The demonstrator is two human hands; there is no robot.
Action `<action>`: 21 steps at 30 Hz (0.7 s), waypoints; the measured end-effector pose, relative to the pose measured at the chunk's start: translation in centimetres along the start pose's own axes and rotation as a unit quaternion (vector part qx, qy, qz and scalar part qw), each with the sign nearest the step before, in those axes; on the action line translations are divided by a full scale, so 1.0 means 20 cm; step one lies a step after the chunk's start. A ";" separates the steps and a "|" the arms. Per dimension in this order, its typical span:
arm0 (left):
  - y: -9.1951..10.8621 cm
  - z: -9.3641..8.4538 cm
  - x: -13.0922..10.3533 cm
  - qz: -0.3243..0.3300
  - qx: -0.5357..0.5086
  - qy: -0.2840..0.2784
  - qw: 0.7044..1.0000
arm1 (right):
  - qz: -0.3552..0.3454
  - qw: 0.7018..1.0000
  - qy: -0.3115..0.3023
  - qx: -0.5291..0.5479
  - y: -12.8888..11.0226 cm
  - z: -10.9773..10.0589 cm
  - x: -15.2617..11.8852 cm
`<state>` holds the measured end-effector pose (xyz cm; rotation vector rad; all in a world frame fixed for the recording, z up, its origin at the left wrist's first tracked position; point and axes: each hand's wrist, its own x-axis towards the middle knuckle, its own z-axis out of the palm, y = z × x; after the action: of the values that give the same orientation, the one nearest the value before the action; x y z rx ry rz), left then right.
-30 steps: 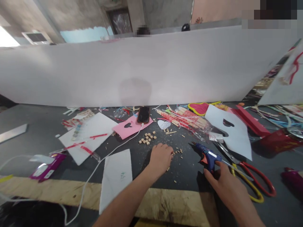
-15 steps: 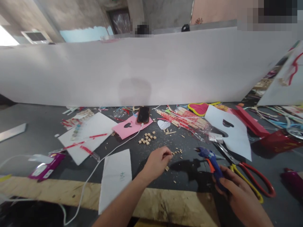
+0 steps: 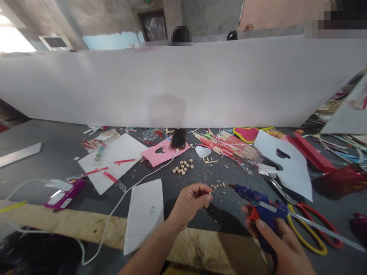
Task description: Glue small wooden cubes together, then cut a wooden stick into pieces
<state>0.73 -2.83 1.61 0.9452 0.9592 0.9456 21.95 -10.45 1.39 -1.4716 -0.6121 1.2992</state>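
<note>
Low in the frame's centre, my left hand (image 3: 187,204) pinches a tiny pale piece (image 3: 210,193) between thumb and fingers; at lower right my right hand (image 3: 286,250) wraps the blue plastic glue gun (image 3: 252,194), nozzle aimed left. If that tip is hot, letting it wander could burn my fingertips; too loose a pinch could lose the piece among the loose bits (image 3: 220,185). The glue stick (image 3: 329,231) is smooth and rodlike, the mid-frame cubes (image 3: 182,167) blocky and wood-like.

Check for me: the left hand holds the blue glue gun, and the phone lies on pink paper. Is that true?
Not the left hand: the right hand holds the blue glue gun, as the head view shows. The phone does lie on pink paper.
</note>
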 end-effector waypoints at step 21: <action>-0.01 0.00 -0.02 0.014 -0.067 0.031 0.997 | -0.183 0.947 -0.073 -0.252 0.00 0.11 -0.12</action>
<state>0.66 -3.30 1.45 0.8216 0.9238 1.0560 19.30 -11.69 2.61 -1.5691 -1.3256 0.9998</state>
